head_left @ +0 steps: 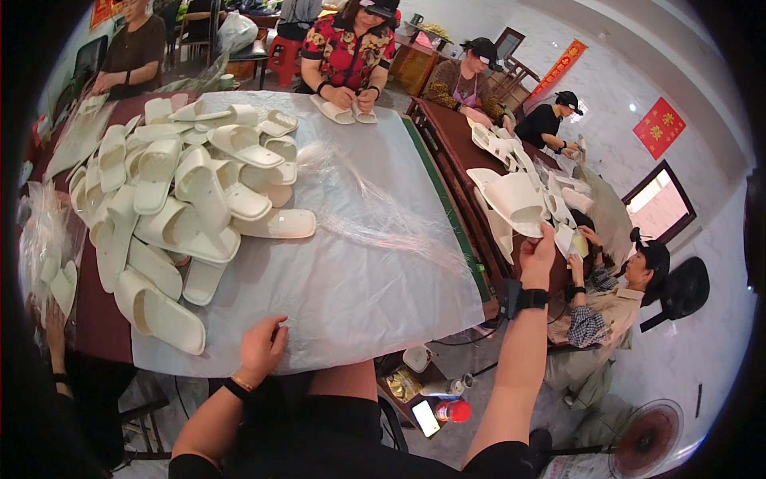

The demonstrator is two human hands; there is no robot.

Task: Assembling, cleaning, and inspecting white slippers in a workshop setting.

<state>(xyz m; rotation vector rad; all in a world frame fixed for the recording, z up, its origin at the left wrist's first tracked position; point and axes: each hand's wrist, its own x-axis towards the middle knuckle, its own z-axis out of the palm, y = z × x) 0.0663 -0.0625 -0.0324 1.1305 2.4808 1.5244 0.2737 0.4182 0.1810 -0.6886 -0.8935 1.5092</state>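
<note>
My right hand (pixel 536 254) reaches far to the right and grips a white slipper (pixel 515 199) by its edge, above the neighbouring brown table (pixel 455 144). My left hand (pixel 262 347) rests with curled fingers on the near edge of the pale sheet (pixel 359 271) that covers my table, holding nothing. A large heap of white slippers (pixel 183 191) lies on the left half of the sheet. A bundle of clear plastic bags (pixel 375 207) lies in the sheet's middle.
Across the table a person (pixel 347 56) handles a pair of slippers. Other people sit at the right table and at the far left. A seated person (pixel 614 303) is close on my right. A phone (pixel 425 417), a red-capped bottle (pixel 453 410) and a fan (pixel 646 439) are below.
</note>
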